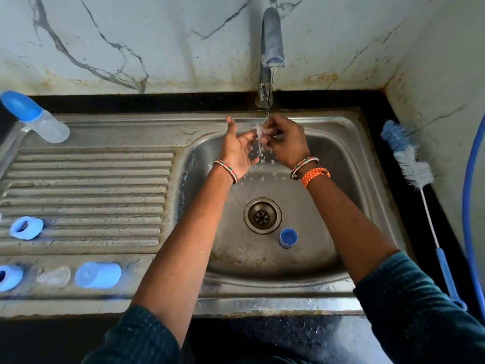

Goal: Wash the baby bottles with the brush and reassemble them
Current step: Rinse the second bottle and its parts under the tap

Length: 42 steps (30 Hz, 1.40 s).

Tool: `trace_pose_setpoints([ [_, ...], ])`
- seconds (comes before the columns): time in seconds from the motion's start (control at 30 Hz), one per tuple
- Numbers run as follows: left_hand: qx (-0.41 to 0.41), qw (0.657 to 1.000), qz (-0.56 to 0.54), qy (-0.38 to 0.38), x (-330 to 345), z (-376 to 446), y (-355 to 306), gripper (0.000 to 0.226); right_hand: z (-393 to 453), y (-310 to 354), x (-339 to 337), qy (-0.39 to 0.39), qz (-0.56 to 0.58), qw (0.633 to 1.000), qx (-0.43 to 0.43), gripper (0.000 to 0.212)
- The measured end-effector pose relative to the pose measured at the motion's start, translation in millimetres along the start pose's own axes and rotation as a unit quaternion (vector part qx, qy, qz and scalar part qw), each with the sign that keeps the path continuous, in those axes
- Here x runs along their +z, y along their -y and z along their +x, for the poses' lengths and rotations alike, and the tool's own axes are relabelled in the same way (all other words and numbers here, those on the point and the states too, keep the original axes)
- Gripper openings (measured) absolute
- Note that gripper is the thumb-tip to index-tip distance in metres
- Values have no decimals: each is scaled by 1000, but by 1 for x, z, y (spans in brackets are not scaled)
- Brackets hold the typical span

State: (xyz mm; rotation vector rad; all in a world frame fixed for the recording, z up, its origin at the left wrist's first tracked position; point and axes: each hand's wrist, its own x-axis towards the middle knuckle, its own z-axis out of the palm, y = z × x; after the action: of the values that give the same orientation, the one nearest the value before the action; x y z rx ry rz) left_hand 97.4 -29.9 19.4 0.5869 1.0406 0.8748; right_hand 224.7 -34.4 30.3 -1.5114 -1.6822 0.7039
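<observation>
Both hands are raised over the basin of the stainless steel sink (349, 164), directly under the stream from the chrome tap (273, 38). The right hand (287, 139) pinches a small clear silicone teat (261, 133) with its fingers curled around it, holding it in the water. The left hand (237, 148) is beside it, palm turned inward, fingers spread and relaxed, with fingertips at the teat; it grips nothing.

A small blue plastic cap (288, 237) stands in the basin just beside the drain (262, 216). On the ribbed draining board lie a blue screw ring (26, 227), a second blue ring (9, 277) at the left edge, a clear teat (54, 277) and a blue bottle cover (98, 275). A clear baby bottle with blue cap (34, 116) lies at the far left corner. The blue-and-white bottle brush (417, 177) rests on the dark tabletop right of the sink.
</observation>
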Motion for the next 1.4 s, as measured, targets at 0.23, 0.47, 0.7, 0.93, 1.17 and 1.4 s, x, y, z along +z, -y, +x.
trace_pose_setpoints([
  [0.23,77,994,33,-64,7,-2,-3,20,3,16,0,89,79,983,141,36],
  [0.47,257,874,368,-185,5,11,4,12,5,1,11,75,12,985,152,31],
  [0.7,289,854,430,-33,3,9,-31,11,4,6,2,-30,-23,996,-81,45],
  [0.93,126,983,-125,-43,-2,-4,-16,8,4,-2,4,-87,15,996,-3,32],
  [1.17,63,992,17,-107,-17,-4,-9,20,-30,-9,34,-172,57,982,48,41],
  [1.4,23,987,128,-90,-14,-10,3,22,-28,-1,37,-147,173,959,169,61],
])
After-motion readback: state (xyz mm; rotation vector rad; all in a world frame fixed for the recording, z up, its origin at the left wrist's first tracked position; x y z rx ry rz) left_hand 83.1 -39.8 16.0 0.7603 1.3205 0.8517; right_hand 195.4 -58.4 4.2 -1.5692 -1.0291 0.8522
